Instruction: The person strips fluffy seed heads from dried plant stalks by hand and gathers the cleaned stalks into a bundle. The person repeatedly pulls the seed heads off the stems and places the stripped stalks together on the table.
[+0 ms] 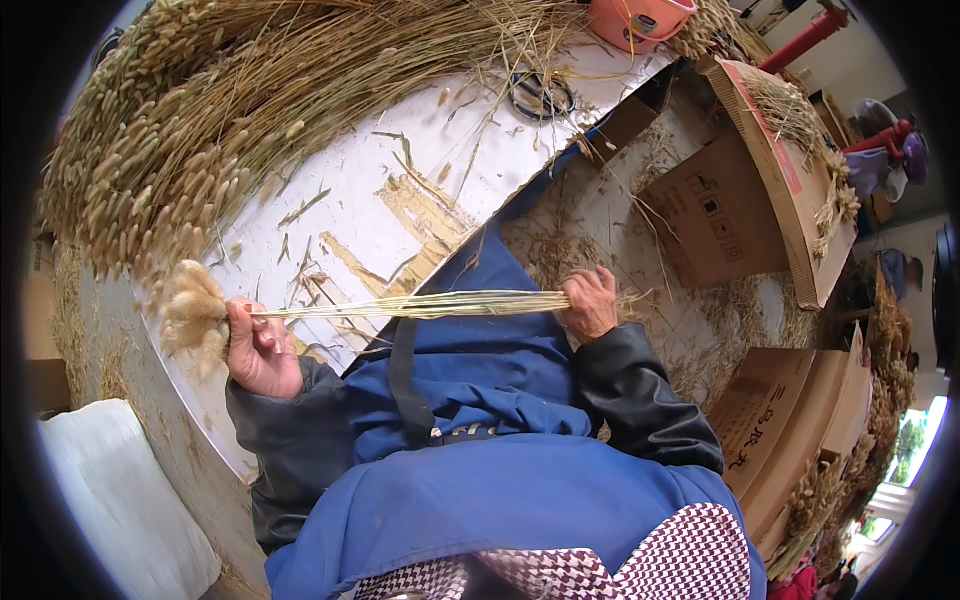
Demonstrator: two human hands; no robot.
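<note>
A small bunch of dried bunny-tail grass (430, 304) stretches level across my lap, its pale stems side by side. My left hand (262, 350) pinches the stems just below the fluffy beige heads (192, 308), which fan out to the left. At the other end, my right hand (592, 303) is closed round the stem ends, and a few wisps stick out past it. Beneath the stems lies my blue apron (480, 370). Ahead of my hands, a big heap of the same grass (230, 120) covers the far left of the white worktable (330, 220).
Scissors (541, 96) with dark handles lie near the table's far right corner, by a pink bucket (640, 22). Cardboard boxes (720, 215) stand on the littered floor at right, another box (780, 405) nearer me. A white sack-like bundle (125, 490) sits at lower left.
</note>
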